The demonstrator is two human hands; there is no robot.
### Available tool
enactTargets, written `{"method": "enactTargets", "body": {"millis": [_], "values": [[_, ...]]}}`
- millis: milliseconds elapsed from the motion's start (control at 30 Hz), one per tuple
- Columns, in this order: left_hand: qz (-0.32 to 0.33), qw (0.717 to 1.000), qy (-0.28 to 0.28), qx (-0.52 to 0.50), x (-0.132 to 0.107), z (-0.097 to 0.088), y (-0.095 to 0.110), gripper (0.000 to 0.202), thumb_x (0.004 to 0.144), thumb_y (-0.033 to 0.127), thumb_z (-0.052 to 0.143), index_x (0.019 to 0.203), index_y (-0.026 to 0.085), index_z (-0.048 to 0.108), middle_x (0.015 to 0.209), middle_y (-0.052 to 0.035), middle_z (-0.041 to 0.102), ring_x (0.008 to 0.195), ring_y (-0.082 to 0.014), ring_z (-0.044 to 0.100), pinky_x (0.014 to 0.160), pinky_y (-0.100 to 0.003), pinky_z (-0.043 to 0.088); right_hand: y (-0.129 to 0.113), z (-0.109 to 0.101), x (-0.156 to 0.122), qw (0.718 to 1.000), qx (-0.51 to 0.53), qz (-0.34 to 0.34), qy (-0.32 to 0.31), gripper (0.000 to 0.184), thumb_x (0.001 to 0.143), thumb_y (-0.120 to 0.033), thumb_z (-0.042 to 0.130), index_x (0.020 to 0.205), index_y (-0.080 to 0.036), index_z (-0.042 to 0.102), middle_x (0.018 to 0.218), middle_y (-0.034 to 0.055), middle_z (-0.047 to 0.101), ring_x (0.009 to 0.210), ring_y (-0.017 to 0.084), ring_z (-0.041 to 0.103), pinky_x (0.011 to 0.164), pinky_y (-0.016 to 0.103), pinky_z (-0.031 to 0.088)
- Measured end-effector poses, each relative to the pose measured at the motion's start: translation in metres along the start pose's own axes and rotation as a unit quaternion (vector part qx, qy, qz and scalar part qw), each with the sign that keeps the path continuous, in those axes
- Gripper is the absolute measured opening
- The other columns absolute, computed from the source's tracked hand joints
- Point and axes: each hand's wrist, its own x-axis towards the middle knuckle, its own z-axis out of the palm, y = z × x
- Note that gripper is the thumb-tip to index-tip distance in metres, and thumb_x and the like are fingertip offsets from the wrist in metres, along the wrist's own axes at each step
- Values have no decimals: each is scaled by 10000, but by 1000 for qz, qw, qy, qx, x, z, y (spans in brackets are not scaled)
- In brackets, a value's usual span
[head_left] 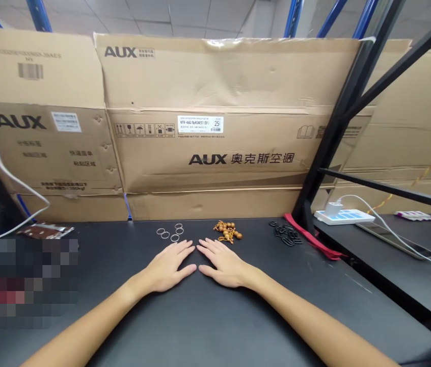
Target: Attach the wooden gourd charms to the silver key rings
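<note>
My left hand [169, 266] and my right hand [223, 264] lie flat, palms down, side by side on the black table [208, 326], fingers stretched forward and holding nothing. Just beyond the left hand lie several small metal rings [171, 232]. Past the right hand sits a small heap of brown wooden beads [227, 231]. Further right is a pile of black rings [286, 232] beside a red strap [312, 238].
Large AUX cardboard boxes [215, 122] stand as a wall along the table's far edge. A black metal rack post [333, 127] rises at the right. A white power strip [343, 215] with cables lies on the neighbouring table. A shiny brown packet [45, 231] rests at far left.
</note>
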Motion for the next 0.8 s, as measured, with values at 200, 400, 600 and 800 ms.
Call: {"method": "enactTargets", "body": {"millis": [200, 400, 600, 800], "values": [[-55, 998, 14, 9, 3, 2, -4, 640, 914, 609, 338, 1394, 195, 423, 1501, -102, 325, 1379, -285, 301, 1131, -463, 243, 15, -2, 2, 999, -3, 34, 11, 640, 911, -568, 398, 1438, -207, 355, 1529, 77, 252, 1419, 276, 185, 1164, 465, 164], [-108, 994, -5, 20, 7, -2, 3, 713, 902, 631, 321, 1399, 127, 414, 1507, -128, 302, 1388, -296, 277, 1144, -459, 210, 20, -1, 1, 999, -5, 35, -1, 688, 904, -621, 351, 1454, -209, 319, 1543, 63, 217, 1427, 267, 154, 1169, 442, 138], [-82, 996, -32, 18, 8, -3, -3, 714, 900, 653, 289, 1428, 179, 370, 1530, -81, 253, 1413, -270, 219, 1161, -427, 169, 19, -2, 1, 999, -14, 42, -13, 714, 901, -639, 323, 1465, -201, 293, 1550, 59, 194, 1433, 264, 128, 1173, 428, 121], [-68, 997, -22, 20, 7, 0, -7, 686, 912, 635, 290, 1424, 185, 375, 1523, -86, 268, 1409, -267, 231, 1156, -435, 169, 18, -2, 1, 999, -14, 39, -9, 688, 908, -611, 352, 1455, -195, 319, 1541, 73, 221, 1427, 275, 150, 1168, 448, 145]]}}
